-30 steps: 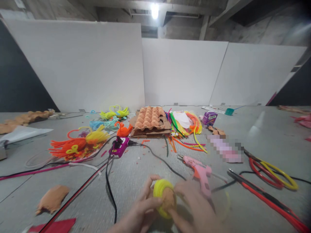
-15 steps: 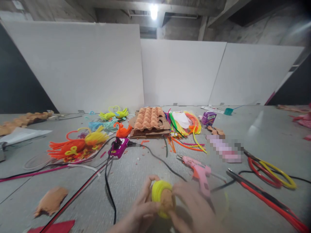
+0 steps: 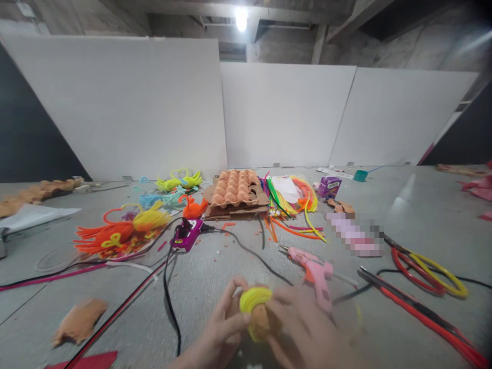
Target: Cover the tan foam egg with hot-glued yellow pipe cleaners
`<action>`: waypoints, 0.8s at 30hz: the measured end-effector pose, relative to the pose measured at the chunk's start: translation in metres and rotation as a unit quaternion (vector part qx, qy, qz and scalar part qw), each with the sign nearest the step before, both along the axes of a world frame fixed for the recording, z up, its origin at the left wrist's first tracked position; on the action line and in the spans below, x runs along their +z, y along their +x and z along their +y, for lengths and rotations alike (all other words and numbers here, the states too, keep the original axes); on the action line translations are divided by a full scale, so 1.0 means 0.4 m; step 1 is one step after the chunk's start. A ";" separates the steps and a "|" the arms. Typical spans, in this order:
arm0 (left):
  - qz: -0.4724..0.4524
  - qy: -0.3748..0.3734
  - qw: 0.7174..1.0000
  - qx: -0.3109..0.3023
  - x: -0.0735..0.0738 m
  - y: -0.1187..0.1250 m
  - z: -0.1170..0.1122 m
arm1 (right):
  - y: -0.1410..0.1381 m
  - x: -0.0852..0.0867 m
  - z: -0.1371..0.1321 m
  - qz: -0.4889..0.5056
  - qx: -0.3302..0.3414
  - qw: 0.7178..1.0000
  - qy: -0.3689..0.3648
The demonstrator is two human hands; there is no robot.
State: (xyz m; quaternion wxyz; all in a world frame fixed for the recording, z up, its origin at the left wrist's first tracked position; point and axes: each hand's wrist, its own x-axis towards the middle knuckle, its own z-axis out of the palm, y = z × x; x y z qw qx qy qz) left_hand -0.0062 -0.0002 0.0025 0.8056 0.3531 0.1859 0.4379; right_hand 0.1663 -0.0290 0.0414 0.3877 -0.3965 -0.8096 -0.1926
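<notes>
Both my hands meet low in the middle of the view around a small brown egg-carton cup wrapped in yellow pipe cleaner. My left hand grips it from the left, thumb and fingers curled against the yellow coil. My right hand pinches it from the right, fingers closed on the brown part. A pink glue gun lies on the grey floor just beyond my right hand.
An egg carton sits further back, with piles of coloured pipe cleaners on both sides and orange and yellow pipe-cleaner figures at left. A purple power strip with black cords, red and yellow hoops at right, brown carton scrap near left.
The wrapped cup has turned a little between my fingers and sits slightly lower; my hands stay in the same place.
</notes>
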 end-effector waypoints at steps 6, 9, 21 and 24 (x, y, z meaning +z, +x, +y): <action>0.006 -0.030 0.999 0.022 -0.007 0.002 -0.003 | -0.001 0.006 0.000 -0.007 -0.013 1.000 -0.011; 0.005 -0.053 0.998 0.031 -0.009 0.001 -0.003 | 0.008 0.015 0.006 0.002 0.001 1.000 0.000; 0.003 -0.081 0.996 0.041 0.003 -0.001 -0.006 | 0.030 0.021 0.004 0.027 0.056 0.996 -0.065; 0.004 -0.083 0.996 0.042 0.002 -0.001 -0.005 | 0.028 0.022 0.003 0.049 0.054 0.994 -0.083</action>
